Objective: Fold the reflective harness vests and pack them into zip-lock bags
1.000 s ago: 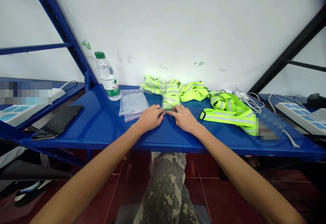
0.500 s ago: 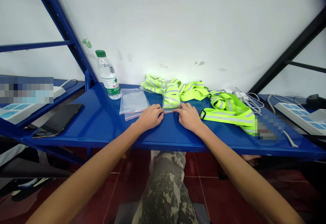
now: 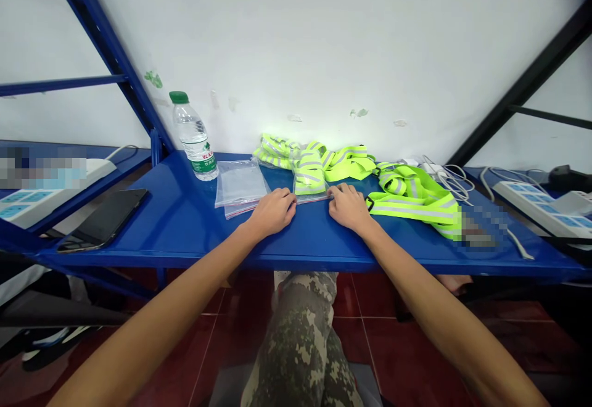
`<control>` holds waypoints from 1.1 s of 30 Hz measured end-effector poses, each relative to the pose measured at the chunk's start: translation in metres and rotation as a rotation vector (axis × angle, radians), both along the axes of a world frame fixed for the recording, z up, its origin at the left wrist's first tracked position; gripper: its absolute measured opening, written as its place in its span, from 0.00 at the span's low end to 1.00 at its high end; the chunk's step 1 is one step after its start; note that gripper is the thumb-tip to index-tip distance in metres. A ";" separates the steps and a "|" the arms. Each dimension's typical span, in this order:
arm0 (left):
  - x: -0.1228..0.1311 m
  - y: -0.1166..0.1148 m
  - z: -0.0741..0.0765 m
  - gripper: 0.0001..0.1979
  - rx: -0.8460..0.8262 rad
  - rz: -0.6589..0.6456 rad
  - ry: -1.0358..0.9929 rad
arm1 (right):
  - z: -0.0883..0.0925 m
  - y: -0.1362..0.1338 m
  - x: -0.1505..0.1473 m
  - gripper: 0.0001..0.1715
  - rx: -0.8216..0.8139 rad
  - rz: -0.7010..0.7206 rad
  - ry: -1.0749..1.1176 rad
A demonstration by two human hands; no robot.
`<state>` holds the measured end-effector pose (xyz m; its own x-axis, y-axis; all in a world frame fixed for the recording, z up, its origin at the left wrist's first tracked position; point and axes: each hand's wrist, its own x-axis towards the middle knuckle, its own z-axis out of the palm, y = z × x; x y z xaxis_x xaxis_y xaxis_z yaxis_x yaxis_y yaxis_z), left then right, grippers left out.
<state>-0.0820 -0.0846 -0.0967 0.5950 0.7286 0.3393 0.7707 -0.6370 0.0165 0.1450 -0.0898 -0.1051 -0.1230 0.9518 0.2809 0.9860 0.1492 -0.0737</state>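
Note:
A clear zip bag with a folded neon-yellow reflective strap in it lies flat on the blue table, its red-lined zip edge toward me. My left hand is closed at the left corner of that edge, fingers curled on the bag. At the right corner, my right hand has its thumb and fingers pinched together on the bag's edge. Loose reflective straps with black buckles lie to the right of my right hand. Left of my left hand is a stack of flat clear zip bags.
A water bottle stands at the back left, near a black phone. Behind the bag lies another bagged strap against the wall. White cables and power strips are at the right. A blue frame post rises at left.
My right hand has slid slightly to the right along the bag's zip edge, uncovering more of it. My left hand stays at the left corner. The view has shifted slightly.

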 end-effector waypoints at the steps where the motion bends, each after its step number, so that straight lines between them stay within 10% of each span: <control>1: 0.001 0.000 -0.001 0.16 0.008 -0.005 -0.006 | -0.001 0.002 0.002 0.22 0.000 0.016 0.034; 12: 0.000 0.007 -0.003 0.09 0.041 -0.014 -0.308 | -0.013 0.017 0.011 0.20 0.074 0.186 0.484; 21: 0.017 0.026 0.024 0.07 0.136 -0.173 -0.273 | -0.005 0.013 0.009 0.11 0.229 0.242 0.305; 33: 0.061 0.053 0.068 0.21 0.051 -0.193 -0.501 | -0.002 0.017 0.007 0.11 0.415 0.189 0.945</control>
<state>-0.0208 -0.0321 -0.0289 0.4728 0.5969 0.6482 0.5450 -0.7761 0.3171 0.1517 -0.0724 -0.1075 0.1798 0.7472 0.6398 0.5116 0.4845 -0.7096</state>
